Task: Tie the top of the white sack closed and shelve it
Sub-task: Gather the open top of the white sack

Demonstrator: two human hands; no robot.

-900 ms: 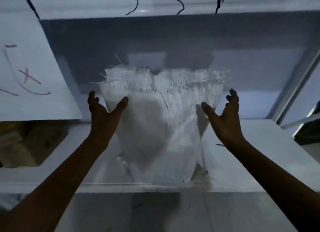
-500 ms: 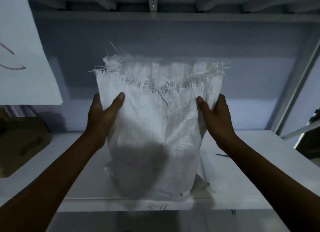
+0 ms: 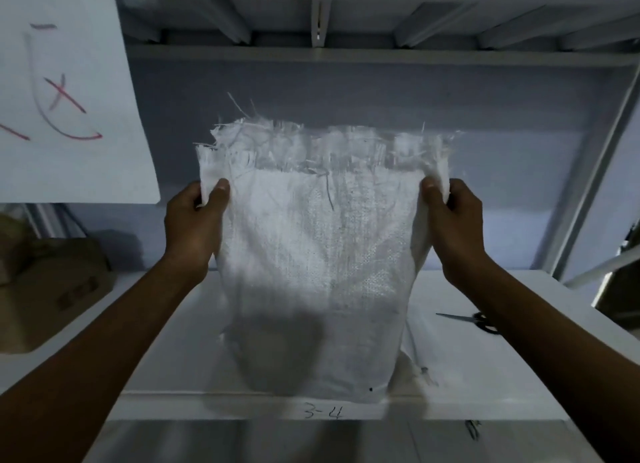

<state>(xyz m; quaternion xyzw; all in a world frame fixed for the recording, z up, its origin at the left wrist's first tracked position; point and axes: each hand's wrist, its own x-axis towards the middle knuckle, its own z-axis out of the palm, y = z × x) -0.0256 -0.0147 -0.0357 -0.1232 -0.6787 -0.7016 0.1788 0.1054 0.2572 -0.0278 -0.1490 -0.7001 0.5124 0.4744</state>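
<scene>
White sack [image 3: 318,255] stood upright on shelf [image 3: 485,369], frayed top untied, left hand [image 3: 194,227] and right hand [image 3: 453,227] each pinched an upper corner, scissors [image 3: 474,320] lay beside.

Your white sack [image 3: 318,255] stands upright in the middle of the frame and takes up the centre of the shelf [image 3: 485,376], right at its front edge. To the left of it you have bare board running toward the cardboard box [image 3: 52,289] at the left edge of the frame. To the right the board is open too, apart from the scissors [image 3: 474,320] lying flat at centre right. Above the sack's frayed top there is a free gap up to the ribbed underside of the upper shelf [image 3: 346,52]. A slanting upright post [image 3: 595,172] closes the right edge, and a hanging paper sheet [image 3: 69,99] blocks the upper left.
</scene>
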